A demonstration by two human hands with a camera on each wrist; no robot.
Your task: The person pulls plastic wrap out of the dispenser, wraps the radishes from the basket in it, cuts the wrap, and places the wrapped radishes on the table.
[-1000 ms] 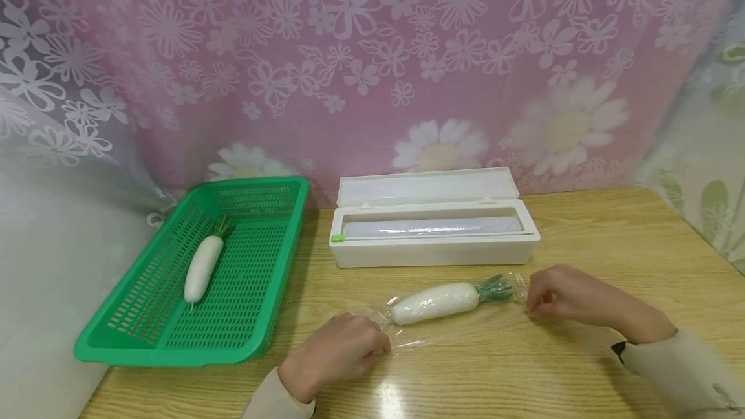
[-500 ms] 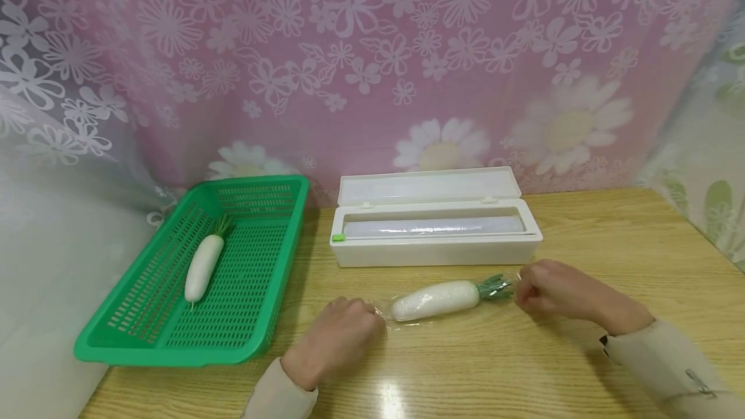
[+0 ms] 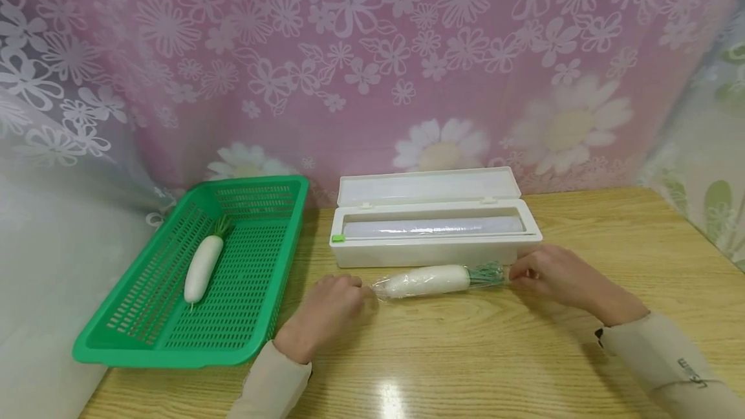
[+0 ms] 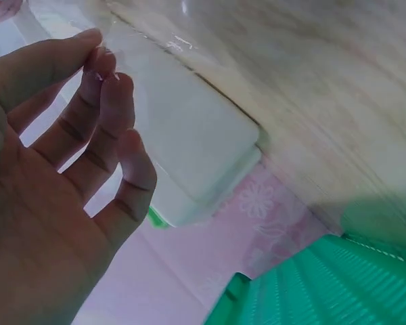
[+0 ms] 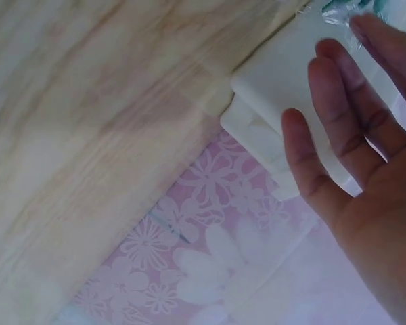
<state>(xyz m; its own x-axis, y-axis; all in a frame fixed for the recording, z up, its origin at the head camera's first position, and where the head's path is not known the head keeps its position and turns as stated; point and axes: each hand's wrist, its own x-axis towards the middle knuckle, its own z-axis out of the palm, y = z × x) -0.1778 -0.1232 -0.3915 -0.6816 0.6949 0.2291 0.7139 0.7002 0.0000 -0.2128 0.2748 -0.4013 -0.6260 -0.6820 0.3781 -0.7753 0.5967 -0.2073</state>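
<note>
A white radish with green leaves (image 3: 431,281) lies wrapped in clear cling film (image 3: 381,288), just in front of the white wrap box (image 3: 433,255). My left hand (image 3: 324,312) pinches the film's end beyond the radish tip; in the left wrist view, thumb and fingertips (image 4: 91,40) meet on thin film. At the leafy end, my right hand (image 3: 555,280) pinches the other end of the film. In the right wrist view, that hand's remaining fingers (image 5: 325,88) are loosely bent, and wrapped leaves (image 5: 348,12) show at the top edge.
The wrap box's lid (image 3: 427,187) stands raised, with a film roll (image 3: 431,227) inside and a green slider (image 3: 338,238) at its left. A green basket (image 3: 270,302) on the left holds another white radish (image 3: 204,269). A pink flowered curtain (image 3: 349,83) hangs behind the table.
Both hands have moved away from me, carrying the wrapped radish closer to the box. The film's loose ends have drawn in tighter around the radish.
</note>
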